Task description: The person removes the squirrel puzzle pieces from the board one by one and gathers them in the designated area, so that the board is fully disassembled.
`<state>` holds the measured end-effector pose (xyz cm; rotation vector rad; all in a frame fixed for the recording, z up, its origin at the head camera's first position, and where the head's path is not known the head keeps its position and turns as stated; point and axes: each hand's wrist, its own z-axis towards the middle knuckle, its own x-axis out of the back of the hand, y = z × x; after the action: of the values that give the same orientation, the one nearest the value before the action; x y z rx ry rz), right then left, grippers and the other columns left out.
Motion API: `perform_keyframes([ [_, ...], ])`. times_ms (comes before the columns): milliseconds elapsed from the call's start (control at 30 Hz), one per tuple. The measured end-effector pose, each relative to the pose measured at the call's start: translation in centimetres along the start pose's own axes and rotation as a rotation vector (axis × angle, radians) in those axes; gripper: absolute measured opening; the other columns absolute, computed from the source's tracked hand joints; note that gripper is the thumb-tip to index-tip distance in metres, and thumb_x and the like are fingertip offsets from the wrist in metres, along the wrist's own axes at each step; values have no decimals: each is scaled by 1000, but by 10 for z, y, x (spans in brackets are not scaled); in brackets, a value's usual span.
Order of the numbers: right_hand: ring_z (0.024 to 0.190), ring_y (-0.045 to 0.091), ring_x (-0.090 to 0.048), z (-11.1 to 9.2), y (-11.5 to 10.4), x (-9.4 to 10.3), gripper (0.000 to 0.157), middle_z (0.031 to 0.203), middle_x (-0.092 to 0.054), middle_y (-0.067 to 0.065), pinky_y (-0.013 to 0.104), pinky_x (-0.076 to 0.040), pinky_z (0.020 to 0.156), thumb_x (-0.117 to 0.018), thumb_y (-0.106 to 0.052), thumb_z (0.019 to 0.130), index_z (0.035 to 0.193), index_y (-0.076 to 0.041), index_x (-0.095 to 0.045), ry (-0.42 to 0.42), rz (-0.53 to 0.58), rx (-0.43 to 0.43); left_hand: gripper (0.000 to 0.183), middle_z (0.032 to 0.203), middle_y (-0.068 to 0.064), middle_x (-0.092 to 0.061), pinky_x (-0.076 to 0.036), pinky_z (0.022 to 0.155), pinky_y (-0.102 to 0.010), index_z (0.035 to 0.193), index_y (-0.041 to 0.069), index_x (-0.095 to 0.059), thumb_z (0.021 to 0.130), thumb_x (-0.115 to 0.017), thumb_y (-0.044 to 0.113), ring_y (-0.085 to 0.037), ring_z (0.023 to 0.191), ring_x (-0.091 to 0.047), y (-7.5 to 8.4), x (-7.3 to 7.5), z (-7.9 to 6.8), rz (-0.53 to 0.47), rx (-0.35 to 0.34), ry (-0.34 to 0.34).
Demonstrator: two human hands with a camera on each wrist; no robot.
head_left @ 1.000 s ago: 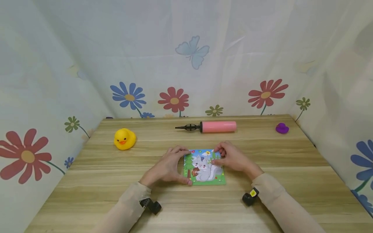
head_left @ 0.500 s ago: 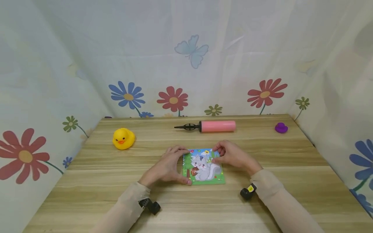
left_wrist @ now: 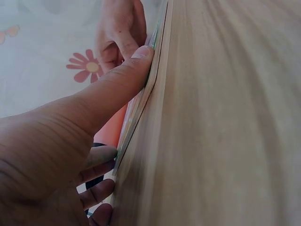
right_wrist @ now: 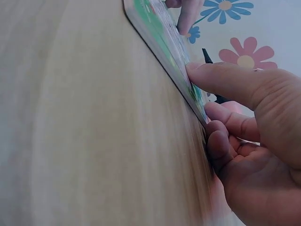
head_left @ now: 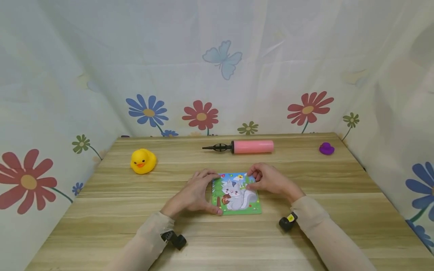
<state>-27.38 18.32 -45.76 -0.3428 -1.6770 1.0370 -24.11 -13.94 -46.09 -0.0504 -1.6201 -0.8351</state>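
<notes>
A thin square picture puzzle (head_left: 237, 201) with a grey squirrel, trees and flowers lies flat on the table in the head view. My left hand (head_left: 194, 194) spans its left side, thumb on the near left corner and fingertips at the far left corner. In the left wrist view that thumb (left_wrist: 120, 75) stretches straight along the edge. At the far right corner my right hand (head_left: 271, 182) pinches the puzzle, its fingers curled. The right wrist view has the thumb (right_wrist: 221, 80) on the picture's face and the other fingertips at the edge.
Behind the puzzle lies a pink hand pump (head_left: 253, 146) with a black nozzle pointing left. A yellow rubber duck (head_left: 144, 161) sits at the left, and a small purple duck (head_left: 326, 149) at the far right. A flowered curtain (head_left: 162, 67) encloses the wooden table (head_left: 230, 241).
</notes>
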Motion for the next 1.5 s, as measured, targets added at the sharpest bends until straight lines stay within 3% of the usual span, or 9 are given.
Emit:
perform_keyframes([
  [400,99,23,-58,3,-2,2,38,107,-64,9,32,-53,87,-93,-19,93,119,-6,-70,-24,-7,7,131,173,-9,-43,-32,129,-65,168,12,-48,61,-107,62,-36,158,-37,2,2,-1,-6,6,-1],
  [1033,96,22,-52,4,-8,-2,41,102,-56,11,32,-46,82,-91,-14,89,115,-1,-62,-44,-49,18,131,174,-10,-40,-27,132,-65,169,12,-45,63,-106,60,-36,161,-33,7,3,-1,-3,27,-28],
  [1500,101,25,-51,3,-9,-4,45,109,-54,13,36,-46,85,-92,-14,89,118,-2,-59,-32,-44,-24,130,174,-9,-39,-28,132,-63,169,12,-45,64,-106,59,-37,161,-33,6,2,-2,-1,15,-36],
])
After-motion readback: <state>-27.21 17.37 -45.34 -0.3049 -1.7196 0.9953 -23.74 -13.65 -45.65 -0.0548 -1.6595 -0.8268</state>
